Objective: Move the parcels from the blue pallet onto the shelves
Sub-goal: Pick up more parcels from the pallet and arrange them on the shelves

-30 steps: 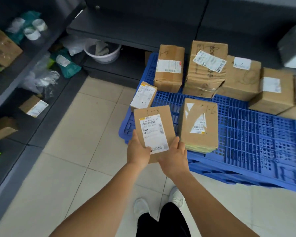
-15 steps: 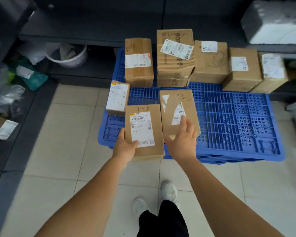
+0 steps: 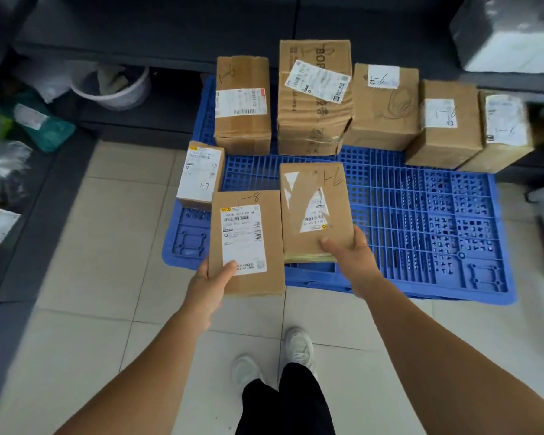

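At nine o'clock we see dark grey shelves (image 3: 38, 196) holding blurred clear and teal plastic bags (image 3: 46, 130), with a white bucket (image 3: 113, 89) at about ten o'clock on a low ledge. Moving right, a small brown carton marked "1-7" (image 3: 200, 174) stands at the left edge of the blue pallet (image 3: 421, 221), its white label nearly covering the top face. Just below it our left hand (image 3: 215, 282) grips the near left corner of a flat cardboard parcel marked "1-8" (image 3: 247, 241), thumb pressed on its white barcode label, where "0054" can be read; this parcel is lifted over the pallet's near left edge and the pale floor tiles. Beside it, at the centre, our right hand (image 3: 347, 251) clamps the near right corner of a second flat parcel (image 3: 314, 211), thumb on top and fingers underneath; brown tape crosses its torn-looking label and handwriting sits at its far right corner. We cannot tell whether it rests on the moulded plastic grid or is raised off it. At twelve o'clock a row of taller cartons lines the pallet's far edge: one with a long barcode label (image 3: 242, 105), a taped, dented one printed "BOR" (image 3: 314, 98), then three more (image 3: 385, 106) with small white labels running toward two o'clock, their handwriting too blurred to read. A white foam block (image 3: 512, 36) sits at one o'clock.
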